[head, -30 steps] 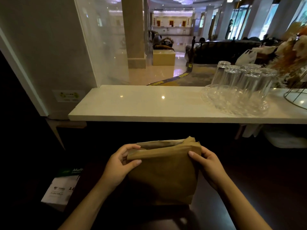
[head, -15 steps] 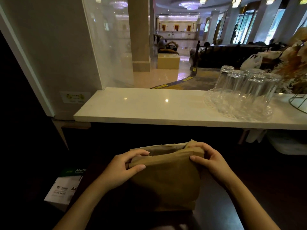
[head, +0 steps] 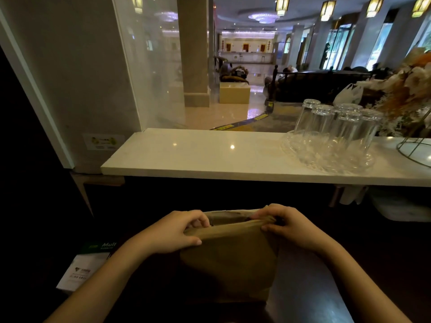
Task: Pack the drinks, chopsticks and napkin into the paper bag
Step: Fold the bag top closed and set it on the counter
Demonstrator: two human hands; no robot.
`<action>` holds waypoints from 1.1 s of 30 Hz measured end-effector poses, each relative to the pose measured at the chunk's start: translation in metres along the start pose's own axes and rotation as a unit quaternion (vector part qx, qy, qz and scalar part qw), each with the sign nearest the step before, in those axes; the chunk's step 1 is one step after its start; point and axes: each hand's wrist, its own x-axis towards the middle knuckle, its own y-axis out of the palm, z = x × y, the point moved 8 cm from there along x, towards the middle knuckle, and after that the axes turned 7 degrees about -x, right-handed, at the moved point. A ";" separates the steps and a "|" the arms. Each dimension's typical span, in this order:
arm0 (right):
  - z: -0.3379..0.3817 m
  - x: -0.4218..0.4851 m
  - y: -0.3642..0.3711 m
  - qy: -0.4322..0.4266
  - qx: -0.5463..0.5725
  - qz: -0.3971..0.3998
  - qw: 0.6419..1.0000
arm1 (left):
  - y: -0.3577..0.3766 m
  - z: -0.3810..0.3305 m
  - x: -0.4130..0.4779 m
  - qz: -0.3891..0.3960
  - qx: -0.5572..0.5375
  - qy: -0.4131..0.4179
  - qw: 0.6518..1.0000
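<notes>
Evidently you were closing the paper bag (head: 229, 259), which stood upright on the dark worktop (head: 303, 287) directly in front of you. Your left hand (head: 173, 231) pinched the near top edge at its left corner, thumb on the front panel, fingers curled over the rim. Your right hand (head: 292, 226) pinched the right corner likewise, fingers bunched over the gathered paper. The mouth remained partly open: a dark gap showed between the near lip and the far wall. Drinks, chopsticks and napkin were not visible; whether they sat inside could not be told from this view.

Judgement: the step was folding the top down. To do it well, you needed both pinches level, the two lips drawn flush before creasing, and the fold rolled toward you evenly so neither corner bunched. The right corner looked crumpled already and likely wanted flattening first. Pressing down hard risked tipping whatever stood inside.

Upturned glasses (head: 333, 129) sat on the white counter (head: 198, 157) beyond, well apart.
</notes>
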 end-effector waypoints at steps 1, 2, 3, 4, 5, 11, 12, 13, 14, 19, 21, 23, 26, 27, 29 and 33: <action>0.001 0.002 0.000 0.006 -0.028 0.007 1.000 | 0.001 -0.002 0.002 0.004 0.014 -0.005 1.000; 0.002 0.004 0.001 0.010 -0.054 0.016 0.998 | 0.001 -0.004 0.003 0.005 0.028 -0.009 1.000; 0.003 0.005 0.002 0.013 -0.075 0.026 0.997 | 0.002 -0.006 0.004 0.004 0.043 -0.011 0.999; 0.004 0.006 0.003 0.014 -0.090 0.034 0.995 | 0.002 -0.008 0.005 0.002 0.060 -0.011 0.998; 0.006 0.007 0.004 0.016 -0.101 0.039 0.994 | 0.003 -0.010 0.005 -0.002 0.079 -0.007 0.997; 0.008 0.007 -0.009 0.026 -0.040 -0.013 0.999 | -0.008 -0.012 0.007 -0.001 0.124 -0.027 0.992; 0.008 0.007 -0.011 0.024 -0.033 -0.027 0.999 | -0.011 -0.011 0.008 -0.005 0.115 -0.033 0.993; 0.008 0.007 -0.013 0.017 -0.031 -0.036 0.999 | -0.013 -0.011 0.008 -0.008 0.105 -0.034 0.994; 0.009 0.007 -0.013 0.008 -0.025 -0.039 0.999 | -0.015 -0.012 0.007 -0.009 0.094 -0.032 0.995; 0.003 0.008 -0.008 -0.004 0.082 -0.016 0.997 | -0.012 -0.013 0.001 0.003 0.028 -0.019 0.999; -0.002 0.010 -0.006 0.008 0.103 -0.008 0.995 | -0.009 -0.014 0.001 0.046 0.017 -0.022 0.999; -0.004 0.012 -0.004 0.010 0.107 0.006 0.994 | -0.004 -0.015 0.002 0.106 0.061 -0.031 0.992; 0.002 0.015 -0.003 -0.007 0.102 0.027 0.994 | -0.002 -0.015 0.005 0.152 0.119 -0.052 0.980; 0.003 0.015 -0.003 -0.010 0.100 0.029 0.995 | -0.004 -0.016 0.007 0.153 0.122 -0.060 0.979; 0.002 0.014 -0.005 -0.014 0.097 0.025 0.995 | -0.009 -0.016 0.008 0.145 0.108 -0.066 0.981; -0.003 0.012 -0.009 -0.010 0.100 0.002 0.995 | -0.017 -0.017 0.006 0.089 0.023 -0.039 0.995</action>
